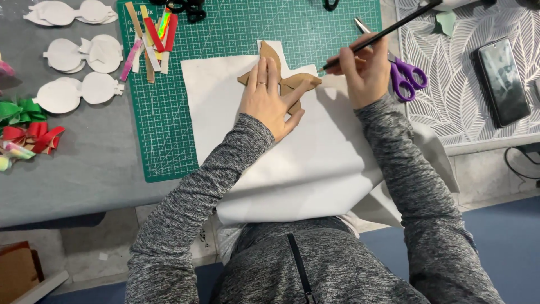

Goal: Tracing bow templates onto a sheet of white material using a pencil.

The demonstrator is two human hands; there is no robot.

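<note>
Upper centre of the frame: the left hand (269,101) lies flat, fingers spread, pinning a brown cardboard template (283,77) on white sheet material (292,152), while the right hand (365,70) grips a black pencil (382,35), tip at the template's right edge. Tracing likely goes best with steady downward pressure and the tip kept tight against the edge.

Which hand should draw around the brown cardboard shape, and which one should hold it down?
Probably the right hand draws: it holds the black pencil, tip at the brown cardboard shape. The left hand lies flat on the shape, pinning it to the white sheet.
</note>
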